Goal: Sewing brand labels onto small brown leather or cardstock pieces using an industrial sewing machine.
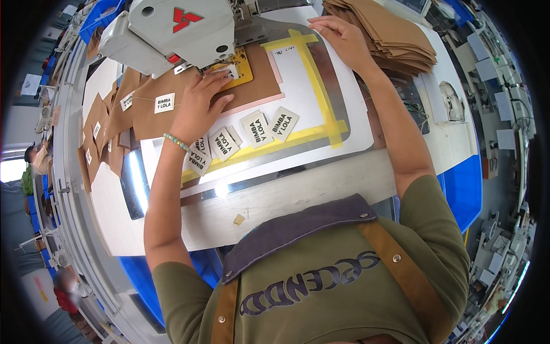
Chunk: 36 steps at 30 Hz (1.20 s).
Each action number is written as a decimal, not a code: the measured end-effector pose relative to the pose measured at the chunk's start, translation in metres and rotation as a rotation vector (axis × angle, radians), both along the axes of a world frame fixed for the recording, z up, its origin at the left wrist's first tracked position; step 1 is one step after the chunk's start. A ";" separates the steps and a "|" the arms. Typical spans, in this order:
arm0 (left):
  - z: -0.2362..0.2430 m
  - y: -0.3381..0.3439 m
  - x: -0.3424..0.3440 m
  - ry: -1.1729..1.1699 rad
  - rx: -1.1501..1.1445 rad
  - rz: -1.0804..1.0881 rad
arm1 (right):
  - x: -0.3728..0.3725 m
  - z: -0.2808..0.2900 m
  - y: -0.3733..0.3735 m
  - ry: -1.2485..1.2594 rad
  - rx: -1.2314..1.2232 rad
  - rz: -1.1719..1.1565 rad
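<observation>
My left hand (200, 103) lies with its fingers spread on a brown fabric panel (258, 74), close to the head of a white sewing machine (195, 34). Its fingertips reach a yellow template plate (243, 67) with a small white label (232, 71) in its opening. Another brown piece, with a white label (164, 103) on it, extends left from that hand, and a thread runs across it. My right hand (344, 43) holds nothing, its fingers loosely stretched beside a stack of brown panels (395, 40). Several loose white labels (258, 129) lie nearer me.
Labelled brown pieces (97, 135) pile up at the left. Yellow tape (315, 74) borders the white work sheet (298, 74). Blue bins (464, 192) hang by the table's near side; another blue bin (97, 20) stands at far left. A person (67, 286) is in the left background.
</observation>
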<state>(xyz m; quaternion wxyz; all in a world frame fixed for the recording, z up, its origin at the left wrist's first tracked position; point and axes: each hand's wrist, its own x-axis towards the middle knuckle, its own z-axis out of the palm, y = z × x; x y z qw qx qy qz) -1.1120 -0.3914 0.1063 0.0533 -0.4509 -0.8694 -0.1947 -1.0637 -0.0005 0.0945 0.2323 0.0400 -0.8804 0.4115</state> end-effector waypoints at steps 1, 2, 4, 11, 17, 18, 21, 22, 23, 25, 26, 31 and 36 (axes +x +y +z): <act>-0.001 0.001 -0.001 -0.002 0.000 0.000 | -0.001 -0.001 0.001 -0.002 0.000 0.000; -0.001 0.001 -0.003 -0.015 -0.006 -0.008 | -0.001 -0.002 0.001 0.000 0.000 0.007; -0.002 0.003 -0.007 -0.028 -0.011 -0.019 | -0.005 -0.006 0.004 0.001 0.001 0.011; 0.004 0.001 -0.010 -0.009 -0.038 -0.011 | -0.012 -0.010 0.000 0.057 -0.052 0.031; 0.001 -0.001 -0.011 -0.027 -0.025 -0.023 | -0.011 -0.012 -0.002 0.017 -0.066 0.037; 0.001 0.000 -0.012 -0.035 -0.007 -0.037 | -0.010 -0.012 -0.001 -0.002 -0.120 0.051; 0.000 0.000 -0.012 -0.021 -0.024 -0.053 | -0.007 -0.009 -0.003 -0.004 -0.103 0.037; -0.001 0.000 -0.011 -0.021 -0.025 -0.054 | -0.005 -0.007 -0.006 -0.004 -0.104 0.036; -0.001 -0.001 -0.011 0.013 -0.038 -0.048 | -0.002 -0.004 -0.008 -0.064 -0.098 0.034; -0.001 0.003 -0.010 0.049 -0.046 -0.047 | 0.002 -0.003 -0.006 -0.122 -0.088 0.027; 0.000 0.004 -0.009 0.044 -0.047 -0.041 | 0.002 -0.006 -0.005 -0.072 -0.092 0.039; -0.002 0.001 -0.004 -0.019 -0.029 0.028 | 0.016 -0.003 -0.016 0.033 -0.034 0.095; -0.002 -0.018 -0.011 -0.088 -0.031 0.211 | 0.043 0.015 -0.061 0.048 0.360 0.355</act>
